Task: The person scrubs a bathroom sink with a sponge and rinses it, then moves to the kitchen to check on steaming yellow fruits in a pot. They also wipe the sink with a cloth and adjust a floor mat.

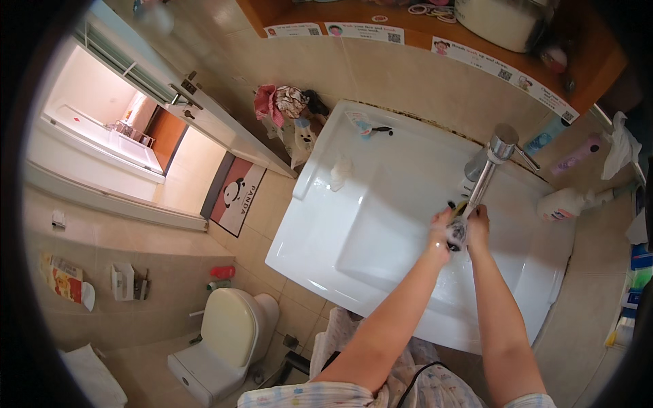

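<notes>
Both my hands meet under the chrome faucet (483,183), over the basin of a white ceramic sink (311,229). My left hand (438,238) grips a small dark object (454,247) from the left. On its other side, my right hand (478,227) has its fingers curled against the same object. Water and whitish splash or foam cover much of it, so its exact kind cannot be made out. A yellowish strip (459,208) shows at its upper end, beside the spout.
On the sink's left ledge lie a tube (361,124), a thin black item (382,129) and a crumpled white wad (341,173). A white bottle (558,205) stands right. Above hangs a wooden shelf (418,28). A toilet (229,326) and open door (240,127) are left.
</notes>
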Motion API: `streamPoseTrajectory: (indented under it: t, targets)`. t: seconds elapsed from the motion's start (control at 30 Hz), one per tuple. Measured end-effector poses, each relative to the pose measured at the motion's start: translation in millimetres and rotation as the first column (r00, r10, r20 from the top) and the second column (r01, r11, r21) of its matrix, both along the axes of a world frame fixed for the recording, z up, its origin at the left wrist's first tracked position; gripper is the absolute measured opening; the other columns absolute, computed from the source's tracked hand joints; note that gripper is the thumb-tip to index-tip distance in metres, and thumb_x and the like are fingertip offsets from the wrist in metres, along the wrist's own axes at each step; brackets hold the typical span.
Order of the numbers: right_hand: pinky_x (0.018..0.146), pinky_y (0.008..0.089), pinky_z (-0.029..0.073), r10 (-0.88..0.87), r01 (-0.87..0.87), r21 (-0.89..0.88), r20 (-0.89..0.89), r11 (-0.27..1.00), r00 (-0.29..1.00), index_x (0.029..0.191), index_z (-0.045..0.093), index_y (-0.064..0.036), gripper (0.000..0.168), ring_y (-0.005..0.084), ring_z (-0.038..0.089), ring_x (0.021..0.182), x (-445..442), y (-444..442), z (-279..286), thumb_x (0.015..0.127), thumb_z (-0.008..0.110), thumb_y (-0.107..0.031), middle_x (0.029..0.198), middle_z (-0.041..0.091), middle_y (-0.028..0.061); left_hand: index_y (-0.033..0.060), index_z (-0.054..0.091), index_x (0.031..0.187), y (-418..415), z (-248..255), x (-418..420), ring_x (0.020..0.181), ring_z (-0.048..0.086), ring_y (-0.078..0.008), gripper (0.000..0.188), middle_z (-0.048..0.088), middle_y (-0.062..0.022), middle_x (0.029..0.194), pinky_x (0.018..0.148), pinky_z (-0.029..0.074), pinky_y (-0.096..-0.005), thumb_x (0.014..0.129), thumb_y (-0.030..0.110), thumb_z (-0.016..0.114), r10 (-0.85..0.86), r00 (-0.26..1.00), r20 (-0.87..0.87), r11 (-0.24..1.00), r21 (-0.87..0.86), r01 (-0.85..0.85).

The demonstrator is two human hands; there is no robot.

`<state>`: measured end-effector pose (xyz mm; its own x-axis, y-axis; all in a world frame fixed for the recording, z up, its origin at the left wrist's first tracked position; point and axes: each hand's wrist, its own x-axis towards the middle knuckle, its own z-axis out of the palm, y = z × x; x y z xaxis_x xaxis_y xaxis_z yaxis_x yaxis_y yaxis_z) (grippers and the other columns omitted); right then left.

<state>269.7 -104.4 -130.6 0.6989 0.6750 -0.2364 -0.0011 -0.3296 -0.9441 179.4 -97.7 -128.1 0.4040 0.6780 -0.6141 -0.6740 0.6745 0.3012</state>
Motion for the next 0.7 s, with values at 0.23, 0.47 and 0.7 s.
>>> streamPoseTrajectory:
  t: [0.23,0.47,0.7]
  targets:
    - [0.06,0.0302,0.046,0.299,-0.323,0.072,-0.602,0.944,0.74,0.089,0.05,-0.003,0.023,0.018,0.054,0.073,-35,-6,63,0.068,0.059,-0.004,0.081,0.053,0.0088,0.0147,0.046,0.106,23,23,-35,0.087,0.052,-0.0228,0.042,0.052,-0.0099,0.095,0.077,0.042,-0.0434,0.075,0.041,0.058,-0.245,0.915,0.319,0.947,-0.122,0.296]
    - [0.057,0.0276,0.041,0.284,-0.282,-0.035,0.057,0.959,0.957,0.071,0.047,-0.004,0.02,0.0136,0.051,0.064,-63,-2,54,0.073,0.06,-0.019,0.065,0.052,0.0032,0.0061,0.05,0.092,60,-61,-51,0.074,0.057,-0.0208,0.021,0.056,-0.0076,0.082,0.062,0.049,-0.0329,0.083,0.026,0.049,-0.157,0.962,-0.222,0.985,0.031,0.168]
    - [0.068,0.0263,0.045,0.428,-0.508,-0.292,-0.298,0.81,0.853,0.104,0.051,0.003,0.043,0.0149,0.056,0.073,21,-21,38,0.075,0.059,-0.028,0.083,0.06,0.0099,0.0074,0.045,0.109,41,43,-30,0.091,0.051,-0.0202,0.032,0.051,-0.0067,0.105,0.081,0.042,-0.0341,0.083,0.026,0.049,-0.409,0.875,-0.257,0.903,0.023,0.429]
